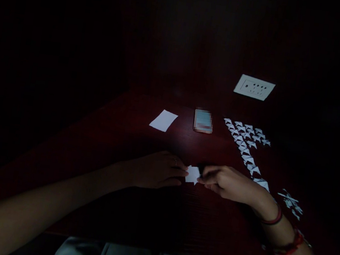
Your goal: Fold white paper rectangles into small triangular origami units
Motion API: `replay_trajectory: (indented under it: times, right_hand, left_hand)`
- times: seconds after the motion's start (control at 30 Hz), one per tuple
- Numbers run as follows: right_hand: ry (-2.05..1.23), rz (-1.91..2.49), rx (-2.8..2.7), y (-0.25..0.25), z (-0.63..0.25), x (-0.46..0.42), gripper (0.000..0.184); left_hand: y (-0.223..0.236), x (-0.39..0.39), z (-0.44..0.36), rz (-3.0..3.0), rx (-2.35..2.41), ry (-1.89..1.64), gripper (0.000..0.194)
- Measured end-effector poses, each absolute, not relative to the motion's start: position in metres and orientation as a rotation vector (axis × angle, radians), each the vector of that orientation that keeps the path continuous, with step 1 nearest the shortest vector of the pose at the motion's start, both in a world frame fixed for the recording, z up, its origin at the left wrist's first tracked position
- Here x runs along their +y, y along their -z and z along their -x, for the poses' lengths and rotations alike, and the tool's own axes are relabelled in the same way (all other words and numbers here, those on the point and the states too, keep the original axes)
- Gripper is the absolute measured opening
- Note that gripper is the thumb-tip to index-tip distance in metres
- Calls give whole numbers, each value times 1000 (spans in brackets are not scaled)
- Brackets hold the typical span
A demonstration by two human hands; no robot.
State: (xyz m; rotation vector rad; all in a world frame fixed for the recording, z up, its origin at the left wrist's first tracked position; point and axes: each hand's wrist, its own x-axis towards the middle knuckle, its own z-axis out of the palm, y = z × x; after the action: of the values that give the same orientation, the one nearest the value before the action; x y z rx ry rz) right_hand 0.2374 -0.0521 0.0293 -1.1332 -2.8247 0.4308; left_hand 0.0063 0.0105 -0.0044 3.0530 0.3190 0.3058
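Observation:
A small piece of folded white paper (192,174) lies on the dark red table in front of me, with pointed corners sticking out at its top and bottom. My left hand (159,170) holds its left edge under the fingertips, palm down, the thumb a little apart. At the opposite edge, my right hand (224,181) pinches the paper between thumb and curled fingers. Just beyond the right wrist sits a larger folded white piece (262,184), partly hidden by that arm. Rows of small folded paper pieces (242,146) stretch away to the right.
Farther back lie a flat white sheet (163,121) and a phone (203,121) with a blurred screen. Paper scraps (291,203) are heaped right of my forearm. A white socket panel (254,87) is on the back wall. The surroundings are very dark.

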Motion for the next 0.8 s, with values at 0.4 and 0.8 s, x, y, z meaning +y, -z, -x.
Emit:
replay_trajectory:
  times: [0.4,0.8]
  right_hand:
    - [-167,1226,-2735,-13,-238,-43,24]
    - [-176,1113,-2739,-6,-239,-35,28]
  left_hand:
    - [15,24,-5,-3076,341,-311,32]
    - [15,24,-6,-3019,252,-368,29]
